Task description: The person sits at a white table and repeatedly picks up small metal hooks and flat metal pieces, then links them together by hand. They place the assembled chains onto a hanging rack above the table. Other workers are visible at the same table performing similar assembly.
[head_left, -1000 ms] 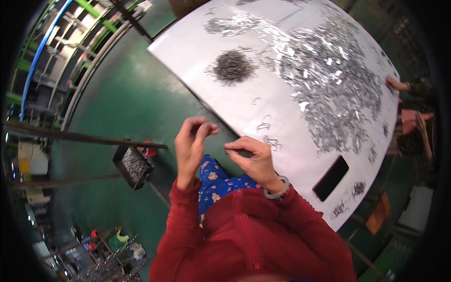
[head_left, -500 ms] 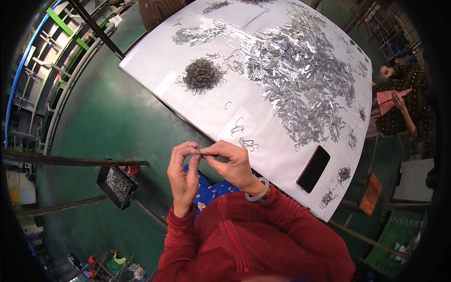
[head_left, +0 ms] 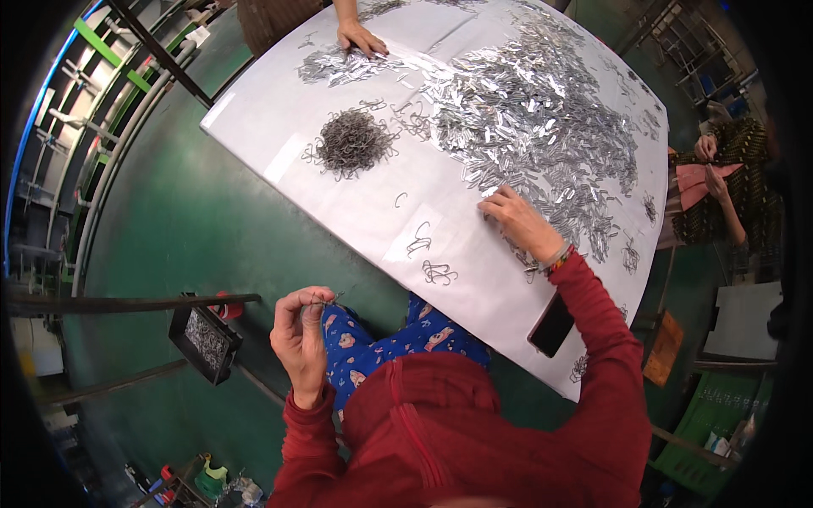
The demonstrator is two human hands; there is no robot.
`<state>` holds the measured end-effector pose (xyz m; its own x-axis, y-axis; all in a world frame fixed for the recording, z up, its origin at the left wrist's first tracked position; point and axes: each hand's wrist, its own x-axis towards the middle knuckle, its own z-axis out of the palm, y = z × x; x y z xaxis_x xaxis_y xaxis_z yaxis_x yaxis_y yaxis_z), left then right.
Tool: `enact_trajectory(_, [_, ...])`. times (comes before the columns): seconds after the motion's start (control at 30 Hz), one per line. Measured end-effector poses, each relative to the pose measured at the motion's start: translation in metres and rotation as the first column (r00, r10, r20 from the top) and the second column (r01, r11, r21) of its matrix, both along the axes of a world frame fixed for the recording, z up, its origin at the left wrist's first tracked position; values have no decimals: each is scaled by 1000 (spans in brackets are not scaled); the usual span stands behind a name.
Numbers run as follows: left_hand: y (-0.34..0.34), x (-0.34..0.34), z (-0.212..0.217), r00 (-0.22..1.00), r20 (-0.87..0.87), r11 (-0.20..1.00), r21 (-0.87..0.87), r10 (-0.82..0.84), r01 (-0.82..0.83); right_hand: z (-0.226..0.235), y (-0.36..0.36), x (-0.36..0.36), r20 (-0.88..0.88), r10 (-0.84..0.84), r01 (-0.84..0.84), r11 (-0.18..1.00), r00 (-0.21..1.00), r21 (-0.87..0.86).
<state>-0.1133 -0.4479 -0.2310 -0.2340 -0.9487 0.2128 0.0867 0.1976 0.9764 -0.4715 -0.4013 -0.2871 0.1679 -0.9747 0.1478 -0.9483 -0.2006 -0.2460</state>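
Over the floor off the table's near edge, my left hand (head_left: 298, 343) pinches a small dark wire hook (head_left: 337, 298) between thumb and fingers. Its thin ends stick out past the fingertips. My right hand (head_left: 521, 222) reaches onto the white-covered table (head_left: 330, 207), fingers bent down at the near edge of a broad pile of small silvery metal pieces (head_left: 542, 118). What its fingertips hold, if anything, is hidden. A heap of dark curved wire hooks (head_left: 354, 142) lies at the left of the table, and several loose hooks (head_left: 436, 271) lie near the front edge.
A black phone (head_left: 552, 328) lies partly under my right forearm. Across the table, another person's hand (head_left: 362, 38) rests on a smaller silvery pile. A seated person (head_left: 720, 182) works at the right. A black tray of small pieces (head_left: 203, 340) stands at the left, beside metal bars.
My hands were together at the fingertips; the right has moved out to the silvery pile. The left has drawn slightly left and down. Another person's hand has appeared at the far side.
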Motion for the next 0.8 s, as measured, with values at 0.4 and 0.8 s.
enact_trajectory(0.4, [6,11,-8,996,76,998,-54,45,-41,-27,-31,-6,367,-269,293,956,891,-9])
enact_trajectory(0.8, [11,6,-23,978,207,992,-129,19,8,57,-25,191,994,-87,-62,994,66,91])
